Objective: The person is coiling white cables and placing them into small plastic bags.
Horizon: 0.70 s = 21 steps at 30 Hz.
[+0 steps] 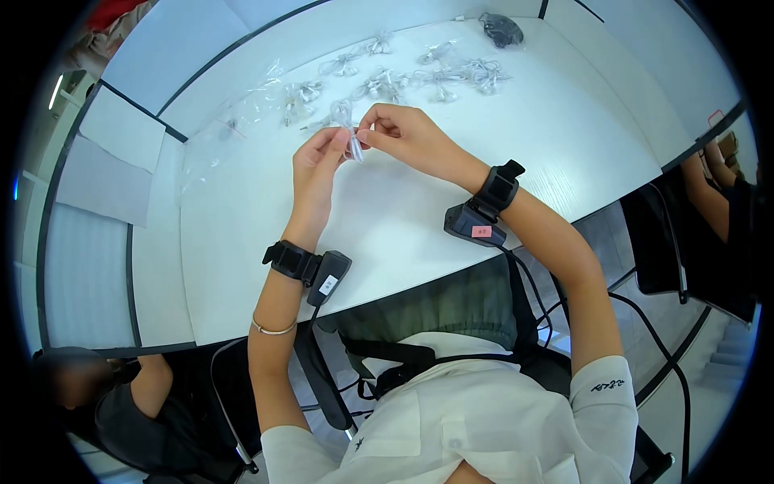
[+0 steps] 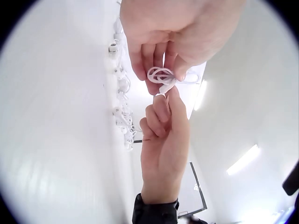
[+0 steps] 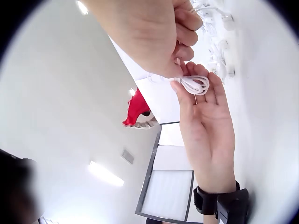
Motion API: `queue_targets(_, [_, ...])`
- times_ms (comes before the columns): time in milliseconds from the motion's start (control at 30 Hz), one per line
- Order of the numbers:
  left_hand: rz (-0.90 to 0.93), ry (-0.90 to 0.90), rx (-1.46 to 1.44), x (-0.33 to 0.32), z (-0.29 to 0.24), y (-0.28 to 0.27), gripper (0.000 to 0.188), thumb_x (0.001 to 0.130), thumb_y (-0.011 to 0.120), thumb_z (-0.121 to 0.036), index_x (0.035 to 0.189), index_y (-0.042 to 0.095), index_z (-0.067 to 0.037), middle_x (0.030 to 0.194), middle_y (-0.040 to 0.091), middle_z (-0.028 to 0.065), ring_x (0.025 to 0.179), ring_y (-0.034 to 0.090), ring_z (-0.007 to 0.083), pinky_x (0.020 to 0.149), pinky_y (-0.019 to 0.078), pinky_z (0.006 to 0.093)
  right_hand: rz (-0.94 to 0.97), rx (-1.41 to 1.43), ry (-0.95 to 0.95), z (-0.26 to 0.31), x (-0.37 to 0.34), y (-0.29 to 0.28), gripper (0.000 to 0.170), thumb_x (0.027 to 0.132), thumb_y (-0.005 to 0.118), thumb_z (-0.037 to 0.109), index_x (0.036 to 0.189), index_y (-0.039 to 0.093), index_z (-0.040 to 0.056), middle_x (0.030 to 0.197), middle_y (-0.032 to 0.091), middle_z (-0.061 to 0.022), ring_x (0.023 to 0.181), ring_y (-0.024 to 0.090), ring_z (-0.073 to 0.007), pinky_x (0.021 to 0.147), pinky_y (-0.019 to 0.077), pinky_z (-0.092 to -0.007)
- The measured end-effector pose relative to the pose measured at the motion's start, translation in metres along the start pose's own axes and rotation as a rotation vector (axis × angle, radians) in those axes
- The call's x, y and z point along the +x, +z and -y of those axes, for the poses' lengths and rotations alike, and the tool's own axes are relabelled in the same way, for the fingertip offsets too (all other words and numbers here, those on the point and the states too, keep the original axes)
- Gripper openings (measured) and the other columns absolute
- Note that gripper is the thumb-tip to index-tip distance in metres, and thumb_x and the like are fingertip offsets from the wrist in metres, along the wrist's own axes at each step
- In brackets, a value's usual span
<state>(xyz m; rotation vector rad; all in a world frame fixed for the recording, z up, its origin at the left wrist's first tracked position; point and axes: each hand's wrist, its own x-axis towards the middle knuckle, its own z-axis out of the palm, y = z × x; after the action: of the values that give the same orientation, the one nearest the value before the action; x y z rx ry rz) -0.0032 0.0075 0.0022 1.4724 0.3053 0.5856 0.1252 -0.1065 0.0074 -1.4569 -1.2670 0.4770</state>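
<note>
A white cable [image 1: 342, 114], coiled into a bundle with loops at both ends, is held up over the white table by both hands. My left hand [image 1: 317, 161] pinches the bundle near its narrow middle between thumb and fingers. From the other side, the thumb and index finger of my right hand [image 1: 415, 139] pinch at that same middle, where the loops gather. In the left wrist view the cable loops [image 2: 160, 74] fan out beside the thumb. The right wrist view shows the loops [image 3: 196, 86] lying over the left fingers, with the right fingertips at the gathered part.
Several more white cable bundles [image 1: 383, 84] lie across the back of the table [image 1: 564, 153]. A dark bundle in clear plastic [image 1: 501, 30] sits at the back right, and clear plastic bags [image 1: 234, 125] lie at the left. Low partitions [image 1: 153, 194] border the table; other people sit at both sides.
</note>
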Motion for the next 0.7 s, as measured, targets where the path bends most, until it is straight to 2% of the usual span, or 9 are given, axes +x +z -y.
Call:
queue_targets(133, [0.001, -0.046, -0.046, -0.0001, -0.0002, 0.0013, 0.025, 0.091, 0.051, -0.02, 0.097, 0.059, 0.002, 0.093, 0.062, 0.0075, 0.084, 0.058, 0.0125, 0.08, 0.0443, 0.0268, -0.008, 0.077, -0.011, -0.0067, 0.0011, 0.0018, 0.017, 0.087, 0.055, 0.017, 0.085, 0.055, -0.0002, 0.059, 0.047, 0.0029, 0.055, 0.038, -0.004, 0.05, 0.0308, -0.0213])
queue_targets(333, [0.011, -0.076, -0.091, 0.0002, 0.0024, 0.0005, 0.026, 0.089, 0.053, -0.02, 0.101, 0.059, 0.003, 0.095, 0.061, 0.0066, 0.085, 0.057, 0.0115, 0.081, 0.0435, 0.0263, -0.029, -0.04, -0.007, -0.0013, -0.0003, -0.0008, 0.016, 0.086, 0.056, 0.016, 0.082, 0.054, 0.0006, 0.058, 0.048, 0.0016, 0.054, 0.04, -0.0041, 0.049, 0.0314, -0.0216])
queue_targets(533, [0.032, -0.07, 0.104, -0.0051, -0.0051, 0.0052, 0.028, 0.082, 0.062, -0.014, 0.103, 0.058, 0.004, 0.094, 0.062, 0.0066, 0.087, 0.057, 0.0109, 0.08, 0.0423, 0.0242, -0.036, -0.048, -0.02, -0.0018, -0.0004, -0.0004, 0.016, 0.085, 0.057, 0.015, 0.082, 0.054, 0.0005, 0.057, 0.048, 0.0013, 0.054, 0.04, -0.0044, 0.049, 0.0314, -0.022])
queue_targets(633, [0.044, -0.021, 0.07, -0.0044, -0.0043, 0.0038, 0.03, 0.082, 0.063, -0.012, 0.106, 0.057, 0.004, 0.096, 0.063, 0.0079, 0.089, 0.058, 0.0119, 0.082, 0.0422, 0.024, -0.057, -0.032, -0.019, -0.0063, 0.0008, 0.0009, 0.02, 0.081, 0.059, 0.022, 0.081, 0.057, 0.002, 0.059, 0.055, -0.0049, 0.053, 0.049, -0.0142, 0.05, 0.038, -0.0271])
queue_targets(700, [0.051, -0.033, 0.026, -0.0017, 0.0003, 0.0005, 0.032, 0.082, 0.063, -0.012, 0.108, 0.056, 0.005, 0.098, 0.062, 0.0084, 0.091, 0.058, 0.0125, 0.084, 0.0422, 0.0242, -0.051, -0.023, -0.03, -0.0034, 0.0005, 0.0013, 0.016, 0.083, 0.058, 0.017, 0.083, 0.055, 0.0008, 0.058, 0.05, -0.0009, 0.053, 0.043, -0.0078, 0.05, 0.0344, -0.0236])
